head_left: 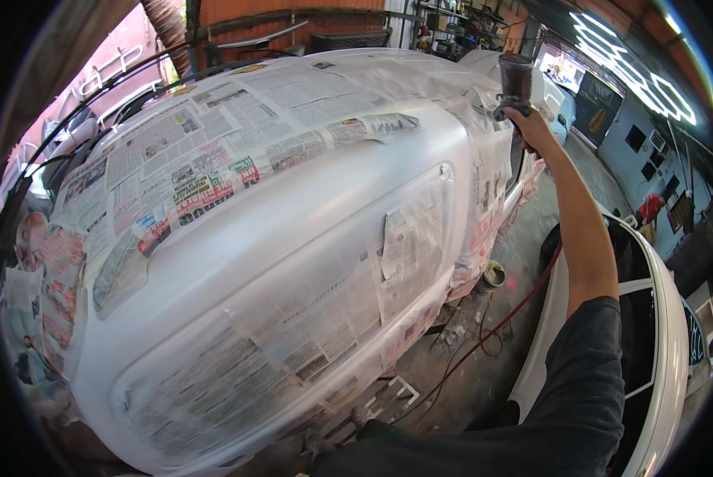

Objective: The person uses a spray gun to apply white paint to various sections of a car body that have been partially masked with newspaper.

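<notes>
The right hand (531, 131) has its fingers clamped on the gun (513, 102); whether one of them pulls the trigger, I cannot tell. The left hand is not in view. The cup (516, 73) stands upright just above the fingers; tilting the wrist far over could make it drip or starve the gun.

Just left of the fingers and below them, the side paper (483, 171) hangs wrinkled, and a strong blast of air could lift it and let mist under.

Lower down, below the fingers, the hose (549, 270) slants across the floor. Its join to the gun is hidden; if it swings or snags, it might drag on a coated surface or catch the can (493, 275) standing beneath the hand. Right of the hose, the white car (662, 334) shows bare paintwork, so drifting overspray could settle there.

Well left of and below the fingers lies the panel (324, 191), pale and glossy. Leaning over it, the sleeve (575, 374) could brush it. The patch sheet (410, 238) on it seems raised along its left edge, which may flap in the air and leave a ragged line.
</notes>
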